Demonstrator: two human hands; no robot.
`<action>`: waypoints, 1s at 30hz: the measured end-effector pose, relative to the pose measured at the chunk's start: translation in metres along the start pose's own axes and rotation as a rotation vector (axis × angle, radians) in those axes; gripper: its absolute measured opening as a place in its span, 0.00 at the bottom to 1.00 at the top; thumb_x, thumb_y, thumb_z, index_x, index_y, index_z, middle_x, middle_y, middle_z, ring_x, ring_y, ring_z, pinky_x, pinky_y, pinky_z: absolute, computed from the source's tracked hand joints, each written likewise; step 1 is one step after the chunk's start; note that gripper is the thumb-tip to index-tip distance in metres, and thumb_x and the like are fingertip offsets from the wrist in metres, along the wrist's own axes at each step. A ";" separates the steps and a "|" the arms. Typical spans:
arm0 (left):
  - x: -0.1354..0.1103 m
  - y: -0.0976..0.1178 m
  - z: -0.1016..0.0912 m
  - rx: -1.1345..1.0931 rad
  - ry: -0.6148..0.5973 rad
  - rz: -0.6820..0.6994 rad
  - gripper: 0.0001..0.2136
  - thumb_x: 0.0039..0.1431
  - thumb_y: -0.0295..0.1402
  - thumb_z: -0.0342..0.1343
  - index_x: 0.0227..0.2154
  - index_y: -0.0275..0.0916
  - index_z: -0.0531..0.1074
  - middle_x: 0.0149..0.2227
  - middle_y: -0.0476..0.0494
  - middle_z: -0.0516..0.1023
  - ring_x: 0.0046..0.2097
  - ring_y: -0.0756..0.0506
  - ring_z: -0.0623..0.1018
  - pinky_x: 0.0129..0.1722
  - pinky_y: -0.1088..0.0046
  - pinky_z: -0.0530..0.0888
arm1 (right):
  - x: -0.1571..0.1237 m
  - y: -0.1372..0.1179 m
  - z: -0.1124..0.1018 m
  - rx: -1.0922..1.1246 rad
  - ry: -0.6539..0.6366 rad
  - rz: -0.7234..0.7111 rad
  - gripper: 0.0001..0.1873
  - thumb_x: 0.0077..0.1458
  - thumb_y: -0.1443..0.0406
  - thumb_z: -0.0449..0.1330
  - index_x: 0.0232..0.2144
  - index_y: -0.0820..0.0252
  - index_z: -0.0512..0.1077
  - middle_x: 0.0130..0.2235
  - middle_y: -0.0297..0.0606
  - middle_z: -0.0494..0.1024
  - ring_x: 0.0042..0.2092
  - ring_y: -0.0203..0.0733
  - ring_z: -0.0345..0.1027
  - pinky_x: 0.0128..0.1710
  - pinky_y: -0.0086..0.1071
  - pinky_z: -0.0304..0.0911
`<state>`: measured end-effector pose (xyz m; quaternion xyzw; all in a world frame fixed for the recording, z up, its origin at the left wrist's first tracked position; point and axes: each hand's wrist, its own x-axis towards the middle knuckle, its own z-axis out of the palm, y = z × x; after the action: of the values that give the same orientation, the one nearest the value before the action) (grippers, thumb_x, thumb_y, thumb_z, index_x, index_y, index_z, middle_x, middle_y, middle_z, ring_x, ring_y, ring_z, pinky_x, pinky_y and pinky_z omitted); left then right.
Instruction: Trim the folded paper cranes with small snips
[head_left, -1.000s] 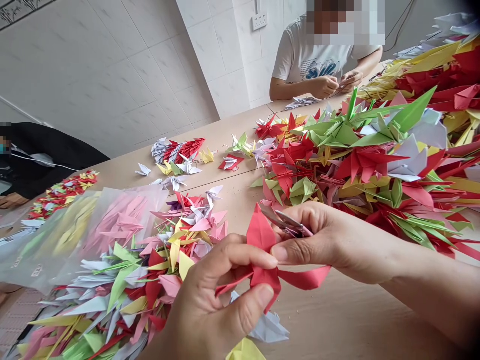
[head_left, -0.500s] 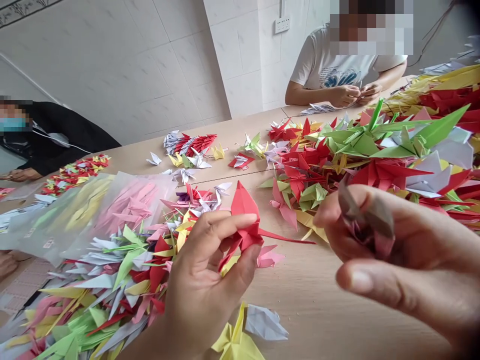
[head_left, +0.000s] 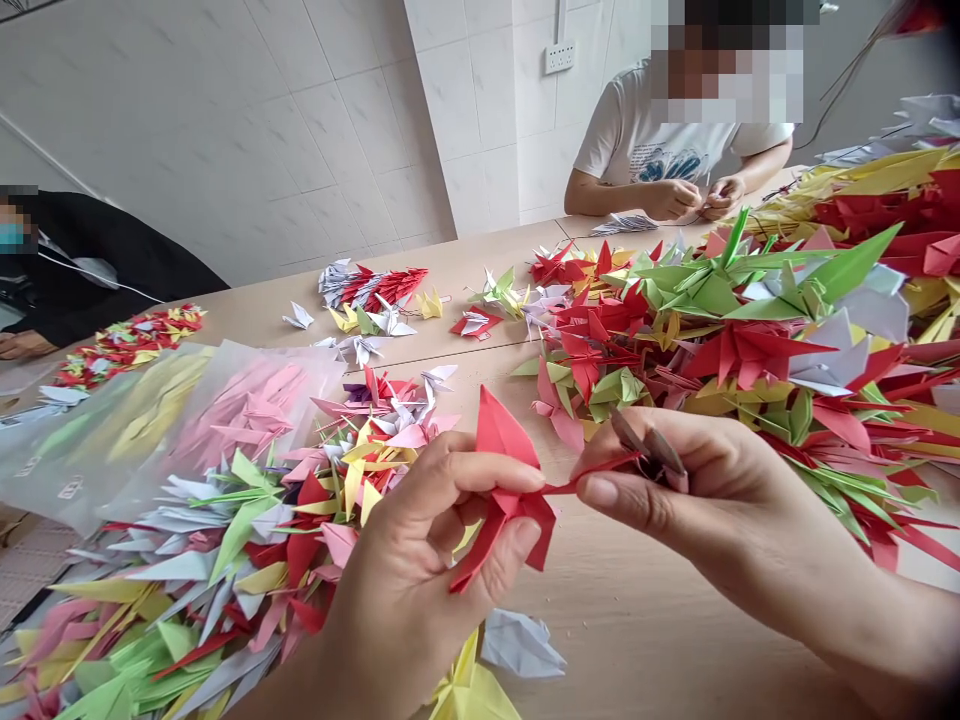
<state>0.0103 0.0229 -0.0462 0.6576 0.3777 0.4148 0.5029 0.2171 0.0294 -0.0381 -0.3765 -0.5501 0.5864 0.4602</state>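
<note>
Red paper crane (head_left: 506, 435) | likely light, easily creased | best gripped mid-fold | left hand (head_left: 435, 540) pinches body | right hand (head_left: 697, 500) pinches narrow point, cradling metal tool (head_left: 667, 458)

Folded red paper piece (head_left: 505, 434): suspended above the tabletop (head_left: 675, 625), pinched in the left grip (head_left: 442, 535). One broad, pointed flap stands upright; lower flaps angle downward. A narrow point extends rightward into the right grip (head_left: 701, 490). Metal tool (head_left: 669, 459): partly hidden, lodged in the right grip, tilted.
</note>
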 end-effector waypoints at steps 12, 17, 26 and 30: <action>0.004 0.005 -0.003 -0.205 -0.129 -0.281 0.09 0.64 0.29 0.61 0.41 0.53 0.81 0.36 0.55 0.82 0.36 0.54 0.78 0.36 0.87 0.74 | 0.010 0.014 -0.005 0.417 -0.098 0.117 0.11 0.54 0.63 0.71 0.23 0.57 0.77 0.24 0.27 0.73 0.27 0.29 0.63 0.30 0.23 0.61; 0.002 0.005 -0.003 -0.145 -0.071 -0.242 0.10 0.63 0.30 0.62 0.42 0.56 0.81 0.41 0.56 0.84 0.41 0.52 0.82 0.40 0.85 0.77 | 0.013 0.016 -0.005 0.370 -0.101 0.136 0.10 0.56 0.61 0.70 0.26 0.57 0.76 0.24 0.27 0.70 0.26 0.29 0.61 0.29 0.23 0.62; 0.002 0.002 -0.005 0.231 0.225 0.043 0.17 0.60 0.26 0.62 0.45 0.60 0.79 0.41 0.59 0.85 0.39 0.55 0.84 0.31 0.95 0.74 | -0.012 -0.012 -0.013 0.017 0.011 -0.038 0.11 0.61 0.53 0.63 0.45 0.42 0.76 0.35 0.30 0.75 0.37 0.36 0.70 0.36 0.23 0.70; 0.002 0.004 -0.005 0.331 0.284 0.092 0.15 0.60 0.27 0.62 0.45 0.58 0.79 0.39 0.58 0.84 0.34 0.56 0.82 0.30 0.92 0.75 | -0.016 -0.027 -0.010 -0.145 -0.197 0.105 0.08 0.63 0.56 0.62 0.44 0.47 0.77 0.36 0.32 0.78 0.37 0.38 0.71 0.36 0.26 0.71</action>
<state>0.0067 0.0254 -0.0413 0.6827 0.4772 0.4581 0.3104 0.2344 0.0166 -0.0137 -0.3778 -0.6131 0.6025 0.3441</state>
